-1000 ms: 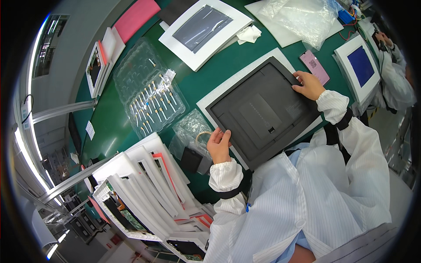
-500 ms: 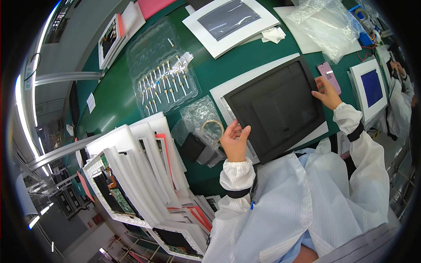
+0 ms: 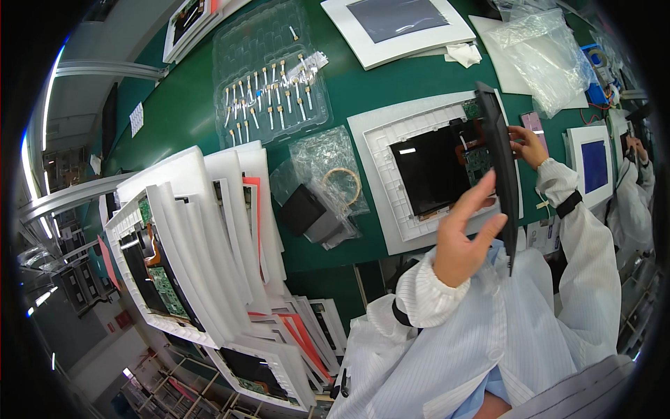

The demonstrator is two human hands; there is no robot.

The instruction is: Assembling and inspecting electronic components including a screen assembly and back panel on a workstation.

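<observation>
Green tabletop point(image 3: 178, 122) spreads before us, cut off by the fisheye's dark rim. Our black cover point(image 3: 497, 133) stands upright, nearly edge-on, above the right part of the open display point(image 3: 427, 174), hiding some of its board point(image 3: 478, 162). Our right hand point(image 3: 529, 148) grasps the cover, fingertips partly hidden; our left hand point(image 3: 460, 246) reaches up to it, thumb apart from fingers, and we cannot tell whether that grip is closed.

One black cover point(image 3: 507, 183), one pink phone point(image 3: 532, 121)
</observation>
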